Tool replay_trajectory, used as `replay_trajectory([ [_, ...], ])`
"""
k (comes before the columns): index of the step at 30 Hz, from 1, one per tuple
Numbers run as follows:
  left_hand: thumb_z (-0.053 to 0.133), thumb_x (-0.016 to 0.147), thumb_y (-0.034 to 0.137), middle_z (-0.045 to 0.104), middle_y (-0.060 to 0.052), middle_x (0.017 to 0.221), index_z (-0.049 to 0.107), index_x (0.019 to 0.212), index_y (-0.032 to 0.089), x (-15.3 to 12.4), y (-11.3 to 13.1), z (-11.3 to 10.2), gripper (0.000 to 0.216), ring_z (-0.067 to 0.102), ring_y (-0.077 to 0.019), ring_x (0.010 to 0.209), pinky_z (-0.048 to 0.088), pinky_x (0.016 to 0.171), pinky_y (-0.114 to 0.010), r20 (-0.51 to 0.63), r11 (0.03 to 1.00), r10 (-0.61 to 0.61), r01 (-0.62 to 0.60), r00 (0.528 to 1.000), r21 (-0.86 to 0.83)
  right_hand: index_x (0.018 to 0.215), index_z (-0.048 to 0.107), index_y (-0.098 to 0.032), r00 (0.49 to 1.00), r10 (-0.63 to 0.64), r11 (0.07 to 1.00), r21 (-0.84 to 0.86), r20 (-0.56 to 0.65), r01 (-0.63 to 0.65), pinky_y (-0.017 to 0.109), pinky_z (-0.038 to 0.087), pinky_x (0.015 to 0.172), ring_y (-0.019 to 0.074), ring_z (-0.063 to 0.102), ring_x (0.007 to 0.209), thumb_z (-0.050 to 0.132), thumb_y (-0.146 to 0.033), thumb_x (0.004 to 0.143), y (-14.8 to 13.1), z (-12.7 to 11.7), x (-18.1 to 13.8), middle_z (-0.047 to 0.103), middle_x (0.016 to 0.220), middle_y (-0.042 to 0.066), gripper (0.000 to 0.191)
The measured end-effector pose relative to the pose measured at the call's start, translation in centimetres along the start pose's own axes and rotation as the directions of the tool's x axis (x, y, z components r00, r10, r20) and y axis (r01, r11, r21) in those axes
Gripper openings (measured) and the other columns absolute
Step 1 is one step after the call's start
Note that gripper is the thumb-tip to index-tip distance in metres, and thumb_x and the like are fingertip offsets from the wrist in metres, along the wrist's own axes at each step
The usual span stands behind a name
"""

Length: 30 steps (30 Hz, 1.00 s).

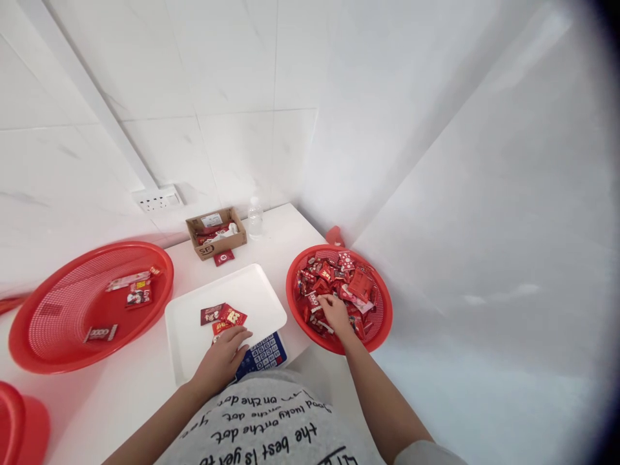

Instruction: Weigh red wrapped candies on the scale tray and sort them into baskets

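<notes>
Glossy red pkts (361,284) heaped in the round red plastic mesh basket (389,310), R hand (336,315) in among 'em, fingertips bunched; can't tell if they're pinching one. L hand (223,356), thumb apart from loosely curved fingers, by flat red pkts (234,315) on the rectangular white tray (256,290). Risk: R hand could drag extras out b/c they overlap.

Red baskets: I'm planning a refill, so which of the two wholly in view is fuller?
The right basket, with the right hand in it: heaped with packets, whereas the left basket holds only a few.
</notes>
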<state>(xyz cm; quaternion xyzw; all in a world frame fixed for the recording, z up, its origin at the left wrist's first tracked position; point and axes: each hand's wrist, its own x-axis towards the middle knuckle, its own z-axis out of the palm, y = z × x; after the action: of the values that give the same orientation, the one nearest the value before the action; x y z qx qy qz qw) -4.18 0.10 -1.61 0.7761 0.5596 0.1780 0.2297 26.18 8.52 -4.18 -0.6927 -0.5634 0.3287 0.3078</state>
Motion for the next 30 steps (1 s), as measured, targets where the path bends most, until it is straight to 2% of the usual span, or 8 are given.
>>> replay_trajectory([
  [8,0.043,0.084,0.023,0.062,-0.007,0.108,0.059,0.105,0.022,-0.4,0.1,0.4,0.026,0.057,-0.0192,0.101,0.048,0.088,-0.035,0.010,0.998,0.058,-0.058,0.998,0.019,0.062,0.056,-0.018,0.999,0.012,0.969,0.246,0.045,-0.023,0.025,0.037,0.056,0.0135,0.049,0.056,0.050,-0.050,0.073,-2.7,0.2,-1.6,0.055,0.056,-0.002,0.035],
  [10,0.043,0.084,0.021,0.062,-0.007,0.106,0.058,0.105,0.022,-0.4,0.3,0.4,0.026,0.057,-0.0188,0.100,0.048,0.087,-0.034,0.023,0.997,0.078,-0.078,0.997,0.014,0.065,0.057,-0.018,0.993,0.007,0.942,0.333,0.119,-0.047,0.025,0.038,0.055,0.0131,0.050,0.056,0.051,-0.050,0.074,-4.1,0.9,-2.0,0.057,0.059,-0.002,0.034],
  [13,0.042,0.085,0.022,0.062,-0.007,0.105,0.058,0.106,0.022,-0.5,0.5,0.5,0.026,0.057,-0.0181,0.099,0.048,0.087,-0.033,0.035,0.994,0.104,-0.105,0.994,0.009,0.082,0.063,-0.018,0.944,-0.143,0.923,0.385,0.296,0.019,0.026,0.044,0.067,0.0154,0.057,0.072,0.053,-0.042,0.075,-5.9,2.4,-2.4,0.065,0.080,0.002,0.027],
  [16,0.041,0.086,0.024,0.059,-0.008,0.110,0.055,0.110,0.022,-0.7,0.2,0.6,0.029,0.055,-0.0189,0.103,0.046,0.090,-0.036,-0.012,0.997,0.078,-0.078,0.997,0.030,0.100,0.061,-0.019,0.903,-0.271,0.941,0.289,0.335,0.175,0.032,0.044,0.081,0.0177,0.058,0.089,0.053,-0.031,0.075,-6.5,3.9,-2.5,0.064,0.101,0.007,0.029],
  [20,0.042,0.085,0.027,0.047,-0.013,0.128,0.046,0.123,0.019,-1.1,-1.0,0.8,0.039,0.042,-0.0235,0.120,0.039,0.098,-0.042,-0.141,0.993,-0.032,0.048,0.989,0.109,0.101,0.062,-0.018,0.927,-0.335,0.942,0.022,0.171,0.336,0.039,0.040,0.092,0.0216,0.054,0.101,0.046,-0.027,0.078,-4.8,5.0,-2.5,0.062,0.105,0.010,0.029],
  [22,0.046,0.084,0.032,0.036,-0.014,0.138,0.038,0.131,0.017,-1.3,-2.1,1.0,0.050,0.029,-0.0275,0.130,0.031,0.102,-0.048,-0.185,0.980,-0.065,0.098,0.981,0.175,0.105,0.060,-0.016,0.934,-0.334,0.936,-0.072,0.129,0.344,0.041,0.037,0.095,0.0233,0.051,0.105,0.045,-0.028,0.080,-3.4,5.1,-2.7,0.059,0.108,0.012,0.032],
  [25,0.050,0.081,0.042,0.022,-0.015,0.146,0.028,0.137,0.018,-1.2,-3.8,1.3,0.064,0.013,-0.0311,0.135,0.021,0.105,-0.054,-0.165,0.954,-0.079,0.123,0.983,0.274,0.117,0.053,-0.017,0.932,-0.321,0.932,-0.117,0.170,0.342,0.041,0.037,0.097,0.0231,0.048,0.110,0.044,-0.029,0.081,-1.8,5.2,-3.3,0.056,0.116,0.012,0.039],
  [30,0.044,0.082,0.050,0.021,-0.015,0.147,0.025,0.139,0.020,0.5,-5.5,1.3,0.067,0.010,-0.0307,0.135,0.017,0.105,-0.054,-0.139,0.917,-0.148,0.188,0.979,0.352,0.123,0.046,-0.020,0.943,-0.270,0.948,-0.116,0.195,0.295,0.040,0.037,0.097,0.0217,0.047,0.113,0.042,-0.031,0.083,-1.4,5.5,-3.7,0.053,0.121,0.010,0.043],
])
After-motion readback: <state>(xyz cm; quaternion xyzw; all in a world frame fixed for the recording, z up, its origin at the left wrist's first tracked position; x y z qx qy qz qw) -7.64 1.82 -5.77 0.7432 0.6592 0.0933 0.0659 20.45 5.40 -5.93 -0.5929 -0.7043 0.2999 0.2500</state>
